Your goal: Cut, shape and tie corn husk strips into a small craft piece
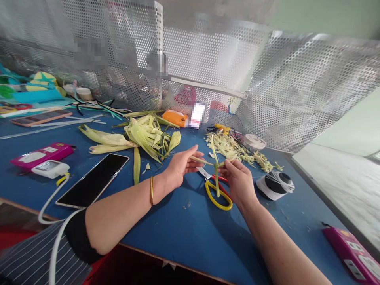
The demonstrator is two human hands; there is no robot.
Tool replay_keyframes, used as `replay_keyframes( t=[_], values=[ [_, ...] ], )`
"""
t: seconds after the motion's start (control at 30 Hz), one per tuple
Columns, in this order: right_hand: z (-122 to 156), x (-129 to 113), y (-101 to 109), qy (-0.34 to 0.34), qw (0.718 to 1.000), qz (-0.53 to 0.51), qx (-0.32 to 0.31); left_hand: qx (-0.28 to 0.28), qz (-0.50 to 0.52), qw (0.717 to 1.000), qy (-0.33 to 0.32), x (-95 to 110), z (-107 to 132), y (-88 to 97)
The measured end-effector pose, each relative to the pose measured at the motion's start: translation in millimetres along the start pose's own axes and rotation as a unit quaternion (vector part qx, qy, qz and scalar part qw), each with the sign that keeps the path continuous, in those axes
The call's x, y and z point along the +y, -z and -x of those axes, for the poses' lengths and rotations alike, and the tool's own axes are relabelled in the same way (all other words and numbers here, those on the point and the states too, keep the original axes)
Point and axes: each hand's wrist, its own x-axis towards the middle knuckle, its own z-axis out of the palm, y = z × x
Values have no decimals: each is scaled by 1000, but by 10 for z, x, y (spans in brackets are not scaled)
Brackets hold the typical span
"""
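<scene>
My left hand (181, 164), a gold bangle on its wrist, is closed with one end of a pale corn husk strip between thumb and fingers. My right hand (240, 180) pinches the same strip close to where a greener upright length crosses it. Together these corn husk strips (216, 168) form a cross held above the table. Beneath them lie scissors (218, 194) with a yellow and a red handle, partly covered by the strip and my right fingers. A pile of corn husks (145, 134) sits beyond my left hand, and shredded husk pieces (227, 146) lie behind my right.
On the blue table (172, 229), a black-screened phone (93, 180) and a magenta power strip (43, 156) lie left, with a white cable (56, 237) running over my left sleeve. A thread spool (274, 185) stands right. A perforated metal screen (204, 51) borders the back.
</scene>
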Motion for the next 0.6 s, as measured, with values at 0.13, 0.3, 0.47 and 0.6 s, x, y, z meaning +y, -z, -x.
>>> replay_keyframes(
  t=[0.13, 0.3, 0.47, 0.6],
  values=[
    [11, -32, 0, -6, 1000, 2, 4, 23, -77, 995, -50, 27, -21, 9],
    [55, -25, -36, -7, 999, 39, -6, -166, -183, 966, -68, -30, 17, -24],
    [75, 4, -61, 13, 995, 80, -52, -182, -154, 971, -28, -116, 63, -67],
    [48, 2, -35, 41, 987, 145, -59, -114, -155, 981, -10, -111, 55, -69]
  ],
)
